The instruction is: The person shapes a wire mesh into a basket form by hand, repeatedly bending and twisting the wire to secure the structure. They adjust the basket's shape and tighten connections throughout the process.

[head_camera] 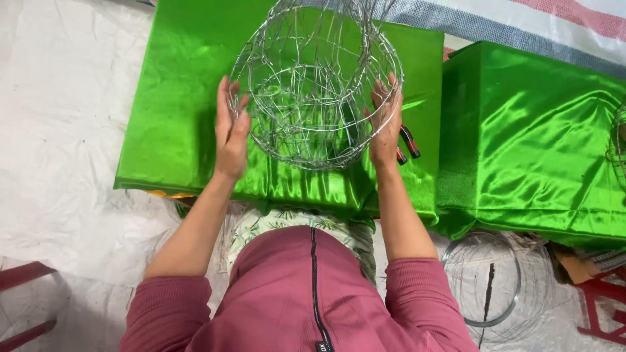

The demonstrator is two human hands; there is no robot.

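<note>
Wire basket frame (316,85) up between your palms, above green satin cushion (176,98). Your left hand (231,133) flat, fingers straight, pressed on frame side. Your right hand (386,124) fingers curled round rim wire. Red-handled pliers (409,142) just beside right wrist.

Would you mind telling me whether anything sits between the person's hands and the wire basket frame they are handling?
Nothing visible does. The left hand lies flat against the left side of the wire basket frame, and the right hand grips its right rim. Red-handled pliers lie on the green cloth just beyond the right hand, not between hand and frame.
</note>
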